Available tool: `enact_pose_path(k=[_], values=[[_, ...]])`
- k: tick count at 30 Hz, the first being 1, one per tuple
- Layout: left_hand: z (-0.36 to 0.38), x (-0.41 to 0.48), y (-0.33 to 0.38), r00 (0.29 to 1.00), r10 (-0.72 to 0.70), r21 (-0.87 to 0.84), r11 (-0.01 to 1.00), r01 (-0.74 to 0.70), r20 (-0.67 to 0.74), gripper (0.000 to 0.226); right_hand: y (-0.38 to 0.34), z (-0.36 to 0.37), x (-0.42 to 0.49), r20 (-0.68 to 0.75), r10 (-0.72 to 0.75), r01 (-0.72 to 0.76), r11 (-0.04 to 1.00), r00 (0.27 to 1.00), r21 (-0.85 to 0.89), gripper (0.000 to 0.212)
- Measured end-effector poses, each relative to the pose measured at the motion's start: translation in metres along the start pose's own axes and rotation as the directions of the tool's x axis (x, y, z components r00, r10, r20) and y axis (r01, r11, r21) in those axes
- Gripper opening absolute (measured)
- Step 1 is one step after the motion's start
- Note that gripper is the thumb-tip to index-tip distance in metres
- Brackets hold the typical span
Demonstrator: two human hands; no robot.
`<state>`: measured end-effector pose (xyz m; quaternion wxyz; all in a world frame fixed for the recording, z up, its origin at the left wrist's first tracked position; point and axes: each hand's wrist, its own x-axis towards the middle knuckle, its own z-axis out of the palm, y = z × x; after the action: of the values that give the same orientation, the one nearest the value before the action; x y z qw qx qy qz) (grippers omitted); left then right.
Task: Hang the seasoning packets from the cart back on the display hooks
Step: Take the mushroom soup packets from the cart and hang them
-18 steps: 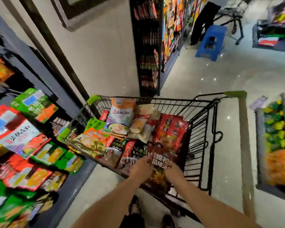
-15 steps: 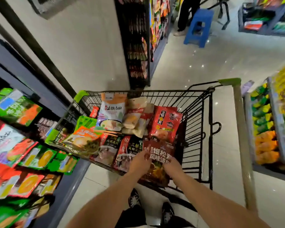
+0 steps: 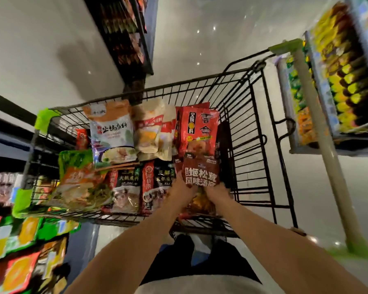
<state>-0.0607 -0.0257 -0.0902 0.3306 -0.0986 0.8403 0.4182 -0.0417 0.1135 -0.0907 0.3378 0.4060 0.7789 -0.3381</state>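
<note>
A black wire cart (image 3: 253, 145) stands in front of me, filled with several seasoning packets. Both my hands reach into its near right part. My left hand (image 3: 182, 188) and my right hand (image 3: 216, 190) grip the lower edge of a dark brown-red packet (image 3: 201, 172) with white characters, one on each side. Behind it lies a bright red packet (image 3: 198, 130). A white and orange packet (image 3: 111, 134), a beige packet (image 3: 149, 130), black and red packets (image 3: 128, 183) and a green and orange packet (image 3: 81, 179) fill the rest of the cart.
The display (image 3: 13, 257) with hanging green, red and orange packets is at the lower left. A shelf (image 3: 338, 81) of yellow and green goods stands at the right. The cart's pale handle (image 3: 323, 145) with green ends runs down the right. A dark shelf end (image 3: 125, 39) rises beyond the cart.
The view has tilted down and closer to the cart. Both hands stay on the dark brown-red packet, which looks raised a little in the cart.
</note>
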Motion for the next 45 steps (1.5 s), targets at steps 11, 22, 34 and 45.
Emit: enact_pose_path(k=[11, 22, 34, 45], values=[[-0.068, -0.015, -0.010, 0.985, 0.000, -0.171, 0.985, -0.030, -0.174, 0.066, -0.009, 0.010, -0.029, 0.034, -0.182, 0.138, 0.845, 0.983, 0.517, 0.024], [-0.061, -0.009, -0.023, 0.971, -0.073, -0.247, 0.969, 0.015, -0.227, 0.057, 0.001, 0.016, 0.009, 0.052, 0.078, -0.086, 0.984, 0.996, 0.159, 0.091], [-0.056, -0.009, -0.015, 0.964, -0.157, -0.272, 0.958, 0.096, -0.215, 0.055, -0.006, 0.035, 0.014, -0.022, 0.011, -0.007, 0.987, 1.000, 0.159, 0.059], [-0.056, -0.005, -0.029, 0.969, -0.169, -0.275, 0.954, 0.115, -0.181, 0.061, -0.041, 0.042, 0.004, 0.150, -0.120, 0.020, 0.840, 0.981, 0.542, 0.042]])
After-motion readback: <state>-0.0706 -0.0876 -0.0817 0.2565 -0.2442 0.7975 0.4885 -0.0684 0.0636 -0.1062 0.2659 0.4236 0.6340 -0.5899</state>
